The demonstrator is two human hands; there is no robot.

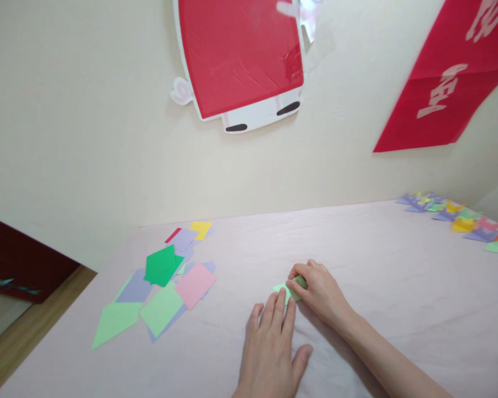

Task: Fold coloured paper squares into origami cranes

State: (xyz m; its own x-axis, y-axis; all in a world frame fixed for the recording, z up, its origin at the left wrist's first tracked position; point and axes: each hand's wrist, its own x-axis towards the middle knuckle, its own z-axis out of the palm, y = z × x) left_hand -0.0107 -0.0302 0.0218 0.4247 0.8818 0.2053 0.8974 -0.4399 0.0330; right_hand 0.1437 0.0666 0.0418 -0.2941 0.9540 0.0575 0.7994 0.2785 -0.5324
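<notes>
A small light green piece of paper (280,288) lies on the pale pink cloth in front of me, partly folded over at its right side. My left hand (269,342) rests palm down with its fingers stretched out, the fingertips touching the paper's near edge. Thumb and bent fingers of my right hand (317,284) close on the paper's right part, which stands a little raised and shaded. Much of the paper is covered by my fingers, so its exact shape cannot be made out.
Loose paper sheets in green (161,309), pink (196,284), purple and yellow overlap at the left. Several folded paper pieces (483,224) line the far right. A wall with red decorations (240,55) rises behind the cloth-covered surface (249,243).
</notes>
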